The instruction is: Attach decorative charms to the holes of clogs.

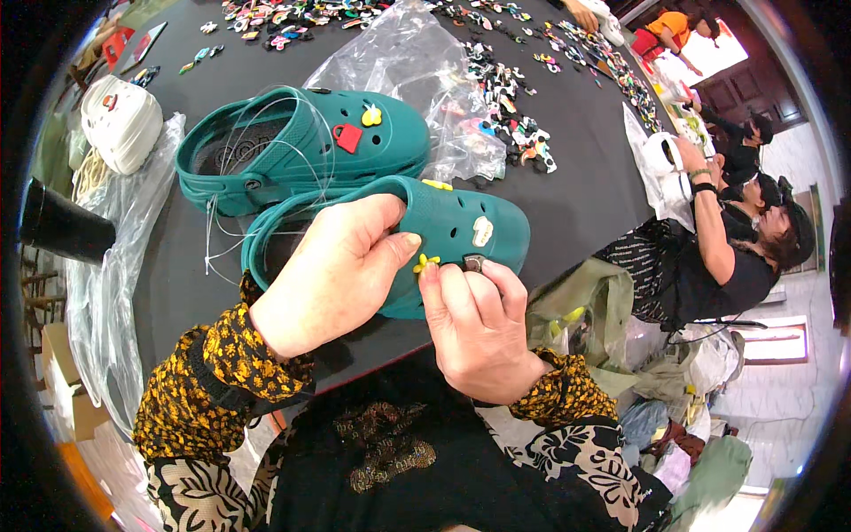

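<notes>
Two teal clogs lie side by side on the dark table. The near clog (496, 222) is gripped by my left hand (341, 262), its thumb on the upper and its fingers hidden inside or behind the shoe. A yellow flower shoe charm (425, 263) sits at the clog's side holes, with the curled, closed fingers of my right hand (479, 328) pressed on it. A white charm (482, 232) is higher up. On the far clog (292, 146) are a red bag-shaped charm (347, 136) and a yellow charm (371, 115). Thin clear strings hang around its heel.
Clear plastic bags (399, 71) lie behind the clogs and along the left edge. Many loose charms (514, 115) spread over the far table. A white clog (121, 122) stands at left near a black cylinder (66, 222). Co-workers (736, 239) sit along the right side.
</notes>
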`<state>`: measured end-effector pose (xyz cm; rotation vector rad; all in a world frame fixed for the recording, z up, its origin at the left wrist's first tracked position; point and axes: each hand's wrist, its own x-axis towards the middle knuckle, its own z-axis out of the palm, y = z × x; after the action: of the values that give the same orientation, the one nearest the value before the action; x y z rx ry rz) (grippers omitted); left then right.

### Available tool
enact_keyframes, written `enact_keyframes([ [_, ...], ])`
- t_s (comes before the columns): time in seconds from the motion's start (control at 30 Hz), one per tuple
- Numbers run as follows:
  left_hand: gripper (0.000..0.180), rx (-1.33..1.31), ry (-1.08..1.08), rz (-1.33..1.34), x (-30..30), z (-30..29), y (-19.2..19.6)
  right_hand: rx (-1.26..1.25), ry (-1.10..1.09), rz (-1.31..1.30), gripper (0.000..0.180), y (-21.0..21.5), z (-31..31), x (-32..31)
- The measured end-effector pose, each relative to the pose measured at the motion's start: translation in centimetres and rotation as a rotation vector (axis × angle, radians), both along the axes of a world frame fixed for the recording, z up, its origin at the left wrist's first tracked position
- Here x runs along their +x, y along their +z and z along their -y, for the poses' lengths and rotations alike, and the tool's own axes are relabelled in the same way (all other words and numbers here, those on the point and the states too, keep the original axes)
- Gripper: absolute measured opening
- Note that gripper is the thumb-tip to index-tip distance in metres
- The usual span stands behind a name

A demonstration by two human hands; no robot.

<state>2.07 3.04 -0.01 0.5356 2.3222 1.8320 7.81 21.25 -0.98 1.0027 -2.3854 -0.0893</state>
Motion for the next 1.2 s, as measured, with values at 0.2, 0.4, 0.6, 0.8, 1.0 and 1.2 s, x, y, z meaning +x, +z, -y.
enact_keyframes([
  [0.2,0.014,-0.06,-0.005,-0.035,-0.1,0.2,0.0,-0.015,0.004,0.077,0.039,0.2,-0.1,-0.3],
  [0.4,0.011,-0.092,-0.011,-0.116,0.0,0.1,0.4,-0.132,0.074,0.109,0.041,0.1,-1.0,-0.6],
  [0.6,0.01,-0.262,-0.012,-0.124,0.7,0.5,1.8,-0.251,0.136,0.217,0.035,1.2,-2.9,-1.3],
  [0.8,0.02,-0.352,0.004,-0.256,1.5,1.3,3.4,-0.38,-0.029,0.146,0.03,2.5,-8.4,-4.9],
  [1.0,0.016,-0.195,0.229,-0.162,1.6,3.4,4.8,-0.716,-0.054,0.328,0.017,0.4,-13.5,-11.8],
  [1.2,0.02,-0.256,0.333,-0.223,-1.5,5.8,4.7,-0.584,-0.147,0.463,0.019,-1.5,-14.5,-15.8],
])
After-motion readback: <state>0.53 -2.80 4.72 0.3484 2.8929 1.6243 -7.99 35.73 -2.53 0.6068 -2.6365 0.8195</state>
